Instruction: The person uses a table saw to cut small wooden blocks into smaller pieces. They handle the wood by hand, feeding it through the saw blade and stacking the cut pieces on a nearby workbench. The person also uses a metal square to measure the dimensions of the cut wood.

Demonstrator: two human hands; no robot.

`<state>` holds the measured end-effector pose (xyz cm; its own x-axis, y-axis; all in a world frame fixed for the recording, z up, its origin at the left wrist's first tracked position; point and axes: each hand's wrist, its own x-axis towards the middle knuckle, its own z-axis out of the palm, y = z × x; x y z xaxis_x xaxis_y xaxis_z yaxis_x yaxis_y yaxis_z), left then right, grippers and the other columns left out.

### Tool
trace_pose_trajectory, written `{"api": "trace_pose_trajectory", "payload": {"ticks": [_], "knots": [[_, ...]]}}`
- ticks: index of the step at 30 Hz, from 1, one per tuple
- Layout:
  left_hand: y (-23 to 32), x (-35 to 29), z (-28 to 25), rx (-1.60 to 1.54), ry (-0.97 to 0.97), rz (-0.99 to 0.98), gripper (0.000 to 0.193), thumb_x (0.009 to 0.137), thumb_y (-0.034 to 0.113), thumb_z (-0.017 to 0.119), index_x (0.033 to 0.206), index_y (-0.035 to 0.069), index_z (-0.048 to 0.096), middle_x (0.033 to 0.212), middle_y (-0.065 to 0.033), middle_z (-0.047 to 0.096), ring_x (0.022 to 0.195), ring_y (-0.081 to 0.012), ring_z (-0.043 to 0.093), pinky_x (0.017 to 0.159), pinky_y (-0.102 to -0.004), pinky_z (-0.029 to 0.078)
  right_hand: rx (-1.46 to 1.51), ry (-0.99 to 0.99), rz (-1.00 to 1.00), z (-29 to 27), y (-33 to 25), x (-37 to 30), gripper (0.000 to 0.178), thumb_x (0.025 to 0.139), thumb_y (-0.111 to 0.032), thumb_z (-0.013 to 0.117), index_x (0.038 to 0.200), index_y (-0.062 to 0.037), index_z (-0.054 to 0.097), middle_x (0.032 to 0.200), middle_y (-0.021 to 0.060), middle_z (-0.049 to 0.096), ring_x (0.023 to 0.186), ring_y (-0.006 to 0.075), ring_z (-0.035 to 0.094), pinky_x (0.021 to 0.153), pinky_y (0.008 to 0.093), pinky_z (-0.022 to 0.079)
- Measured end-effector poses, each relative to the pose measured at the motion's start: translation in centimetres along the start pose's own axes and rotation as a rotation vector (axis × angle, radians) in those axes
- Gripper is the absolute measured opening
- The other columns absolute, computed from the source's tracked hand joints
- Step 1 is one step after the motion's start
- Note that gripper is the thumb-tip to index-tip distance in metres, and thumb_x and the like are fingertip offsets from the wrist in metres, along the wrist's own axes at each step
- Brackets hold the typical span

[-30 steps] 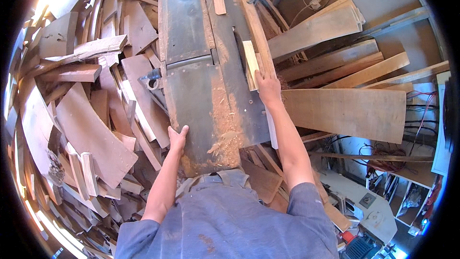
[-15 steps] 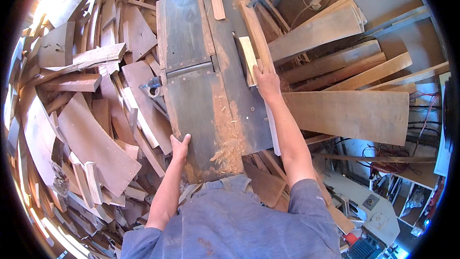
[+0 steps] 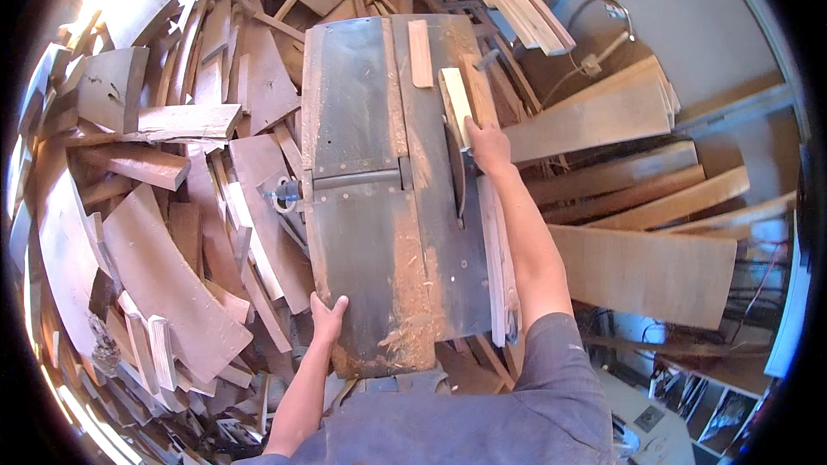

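My right hand [image 3: 489, 148] is closed on the near end of a short pale wood strip [image 3: 454, 103], at the right side of a dark machine table [image 3: 362, 250]. The strip lies along a longer wooden guide strip [image 3: 480, 90]. Just nearer than the held strip, a thin saw blade [image 3: 457, 176] stands up out of a slot. My left hand [image 3: 327, 319] rests at the table's near left edge, thumb and a finger apart and the other fingers partly hidden. A cutter roller [image 3: 357, 179] crosses the table's left half.
Sawdust [image 3: 409, 293] covers part of the near table. Another short wood piece [image 3: 419, 53] lies at its far end. A large heap of offcuts [image 3: 172, 275] fills the left. Boards [image 3: 637, 267] lean on the right, and long strips [image 3: 508, 0] stand at the far right.
My right hand has pushed the wood strip away from me, past the saw blade, which now shows more. My left hand stays at the table edge. The whole view has shifted.
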<state>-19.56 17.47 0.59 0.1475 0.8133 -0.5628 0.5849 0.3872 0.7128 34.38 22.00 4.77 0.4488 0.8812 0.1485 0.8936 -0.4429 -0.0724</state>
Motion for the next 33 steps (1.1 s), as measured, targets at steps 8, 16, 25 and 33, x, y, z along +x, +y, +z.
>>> {"api": "trace_pose_trajectory", "payload": {"ticks": [8,16,25,33], "knots": [[0.6,-0.7,-0.1,0.162,0.023,-0.096,0.097,0.086,0.032,0.08,0.155,-0.008,0.025,0.154,-0.0305,0.038,0.143,-0.0421,0.04,0.12,-0.0459,0.031,0.168,0.01,-0.048,0.9,2.8,12.5,0.027,0.087,-0.004,0.058,0.111,-0.0052,0.069,0.102,0.0234,0.072,0.1,0.0412,0.069,0.085,0.0508,0.056],[0.7,-1.5,0.0,0.197,0.026,-0.193,0.101,0.086,0.04,0.079,0.156,-0.004,0.021,0.159,-0.0271,0.029,0.147,-0.0446,0.031,0.12,-0.0541,0.027,0.041,-0.306,0.168,0.1,-1.7,19.1,0.042,0.083,-0.038,0.077,0.101,-0.0011,0.075,0.106,0.0243,0.073,0.103,0.0412,0.071,0.089,0.0496,0.057],[0.4,-1.4,0.0,0.268,0.005,-0.231,0.101,0.086,0.042,0.079,0.157,0.002,0.02,0.162,-0.0209,0.027,0.147,-0.0449,0.03,0.116,-0.0638,0.027,0.149,-0.263,0.347,-2.5,-0.3,19.8,0.038,0.067,-0.034,0.078,0.081,0.0017,0.076,0.084,0.0196,0.075,0.084,0.0355,0.074,0.076,0.0434,0.057],[1.4,-0.9,0.8,0.234,0.024,-0.221,0.1,0.086,0.044,0.079,0.157,0.005,0.021,0.162,-0.02,0.028,0.147,-0.0452,0.03,0.116,-0.0632,0.028,1.363,-0.264,0.522,-22.2,-1.7,8.5,0.029,0.085,-0.03,0.069,0.095,-0.003,0.07,0.091,0.0083,0.069,0.079,0.0187,0.067,0.065,0.037,0.052]]}}
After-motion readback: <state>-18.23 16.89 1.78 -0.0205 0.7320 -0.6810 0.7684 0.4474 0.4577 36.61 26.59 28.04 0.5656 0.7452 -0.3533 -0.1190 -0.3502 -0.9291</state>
